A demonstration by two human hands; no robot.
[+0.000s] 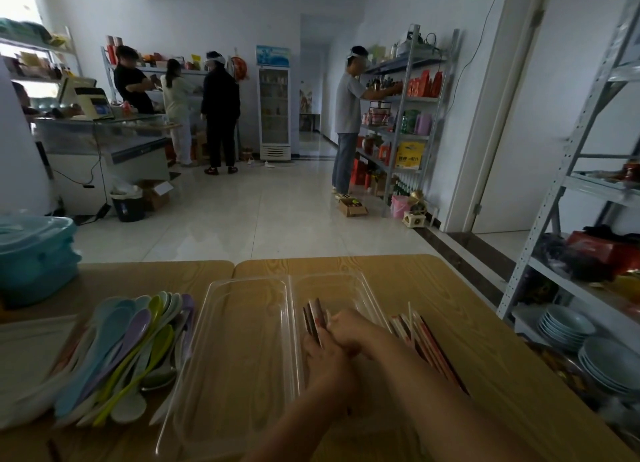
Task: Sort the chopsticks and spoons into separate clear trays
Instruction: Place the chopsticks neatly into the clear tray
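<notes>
Two clear trays sit side by side on the wooden table [450, 288], and both my hands are in the one on the right, the chopstick tray [346, 281]. My right hand [349, 328] has its fingers curled round a small bundle of chopsticks [313, 318], whose far ends fan out beyond my knuckles. My left hand [325, 357] is pressed against the right one from the near side. It touches the bundle, but the blur keeps me from telling whether it grips.

That fan is my first worry. If I let go with the ends splayed, I judge a stick could ride over the shared wall into the empty tray [242, 288] just left of my hands, which I want for spoons.

My right forearm passes beside the loose chopsticks [426, 344] lying just right of my hands. A careless pull back could drag some toward the table edge.

Well to the left of my hands, past the empty tray, the coloured spoons [131, 350] are heaped at a slant. Grabbing from the bottom of that heap would probably set it sliding.
</notes>
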